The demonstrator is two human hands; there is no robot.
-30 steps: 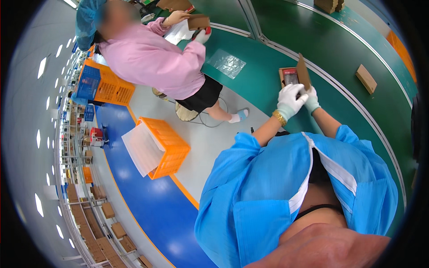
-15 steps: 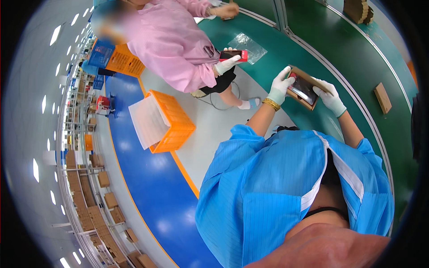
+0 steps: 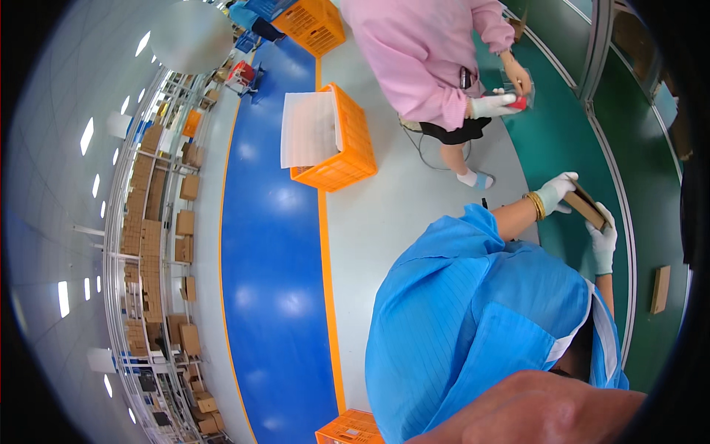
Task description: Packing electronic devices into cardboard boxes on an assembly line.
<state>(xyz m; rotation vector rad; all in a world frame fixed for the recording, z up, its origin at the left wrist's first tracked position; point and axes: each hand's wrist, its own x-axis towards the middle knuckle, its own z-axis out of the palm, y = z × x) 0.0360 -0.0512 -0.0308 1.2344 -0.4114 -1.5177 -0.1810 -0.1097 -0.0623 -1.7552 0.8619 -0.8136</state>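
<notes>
Over the green work surface I hold a small brown cardboard box between both gloved hands. My left hand, in a white glove with a gold bracelet at the wrist, grips its left end. My right hand, gloved too, has its fingers closed on the opposite end. The box is tilted so its narrow side faces me, and what lies inside is hidden. Another cardboard box, flat and narrow, lies to the right of my right hand.
Ahead, a co-worker in a pink smock handles a red object at the green bench. An orange crate with a whitish sheet stands on the floor to the left. Another orange crate is at the lower edge. Shelves with cartons line the far left.
The view has swung left, so everything sits further right. The box has tipped, hiding the dark device seen in it. The co-worker's bare hand has come to the red object.
</notes>
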